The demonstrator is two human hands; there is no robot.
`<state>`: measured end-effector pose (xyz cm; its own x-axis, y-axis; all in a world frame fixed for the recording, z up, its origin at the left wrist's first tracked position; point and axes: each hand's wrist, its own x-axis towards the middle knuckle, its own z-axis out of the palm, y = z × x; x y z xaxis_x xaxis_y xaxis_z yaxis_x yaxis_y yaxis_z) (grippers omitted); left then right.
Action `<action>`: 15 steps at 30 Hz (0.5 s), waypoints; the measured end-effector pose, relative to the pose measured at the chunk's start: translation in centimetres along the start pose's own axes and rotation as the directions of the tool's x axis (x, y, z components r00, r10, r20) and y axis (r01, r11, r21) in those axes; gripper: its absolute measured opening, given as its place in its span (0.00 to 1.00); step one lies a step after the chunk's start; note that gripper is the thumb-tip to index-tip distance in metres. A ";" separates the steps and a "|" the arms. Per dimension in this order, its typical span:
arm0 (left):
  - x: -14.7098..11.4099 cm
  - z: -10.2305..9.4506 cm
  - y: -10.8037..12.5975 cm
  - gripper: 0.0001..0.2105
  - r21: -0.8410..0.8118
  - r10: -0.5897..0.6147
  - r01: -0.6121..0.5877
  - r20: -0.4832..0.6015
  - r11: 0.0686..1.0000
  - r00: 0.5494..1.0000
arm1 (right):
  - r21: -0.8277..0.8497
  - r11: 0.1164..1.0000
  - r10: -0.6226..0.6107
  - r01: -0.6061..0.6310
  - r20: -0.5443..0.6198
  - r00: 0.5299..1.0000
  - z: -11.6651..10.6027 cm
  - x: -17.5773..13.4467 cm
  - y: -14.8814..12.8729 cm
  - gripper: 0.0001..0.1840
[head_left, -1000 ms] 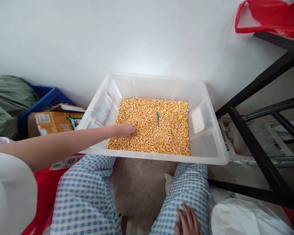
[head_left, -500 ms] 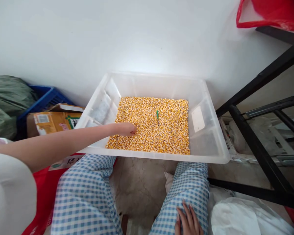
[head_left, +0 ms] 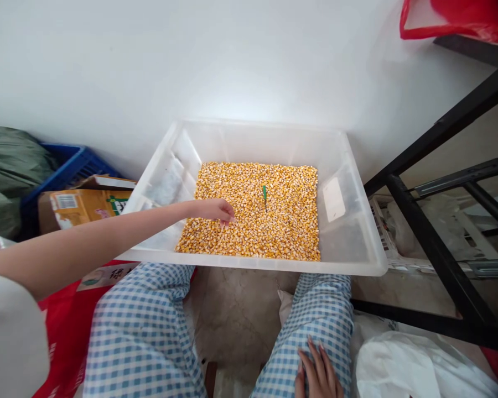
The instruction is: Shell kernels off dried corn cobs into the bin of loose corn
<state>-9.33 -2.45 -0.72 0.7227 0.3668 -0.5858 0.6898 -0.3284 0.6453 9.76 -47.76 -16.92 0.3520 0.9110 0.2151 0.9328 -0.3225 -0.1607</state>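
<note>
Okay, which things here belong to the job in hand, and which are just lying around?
Likely in use:
left hand, inside the bin
yellow corn kernels
translucent rectangular plastic bin
slim green-topped dark stick

Apparently just lying around:
blue plastic crate
orange-brown cardboard box
red plastic bag

The corn lies in the tub, crate left of it, rack right.

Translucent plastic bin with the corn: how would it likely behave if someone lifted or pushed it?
The bin is probably heavy, since corn kernels cover its floor. Tilted, it would likely let them slide to the low side, as they look loose, perhaps carrying the green-handled tool along. Its smooth plastic walls might flex somewhat under that load.
</note>
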 end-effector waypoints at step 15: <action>-0.3 0.1 1.5 0.15 -0.460 -0.130 0.104 -0.025 0.882 0.991 | -0.005 1.000 -0.030 0.030 -0.024 0.999 0.1 0.0 0.2 0.19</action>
<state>-8.52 -3.16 0.36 0.6258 0.4283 -0.6519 0.6628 0.1487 0.7339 9.97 -47.79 -17.07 0.3253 0.9140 0.2424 0.9434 -0.2961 -0.1496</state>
